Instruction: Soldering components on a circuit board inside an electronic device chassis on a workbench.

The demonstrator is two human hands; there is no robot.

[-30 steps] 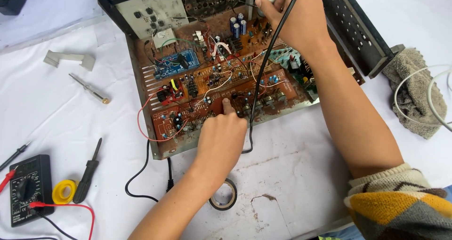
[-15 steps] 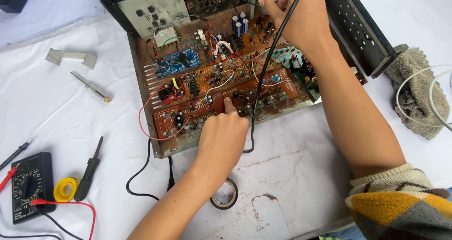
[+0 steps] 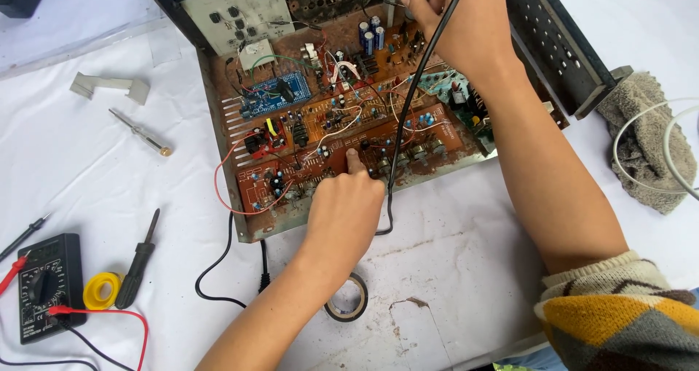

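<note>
My bench point(image 3: 87, 182) lies under a white sheet, stained and torn near me. Even daylight falls across it.

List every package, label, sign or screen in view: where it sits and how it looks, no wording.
Multimeter: bottom left on the white cloth, black slab with a round dial; a small display strip sits at its top edge, too small to read.
Panel: upper left inside the open chassis, pale rectangular plate with dark markings.
No packages or signs show.

Both hands point(image 3: 342, 211) on open circuit board point(image 3: 328, 134)
</note>
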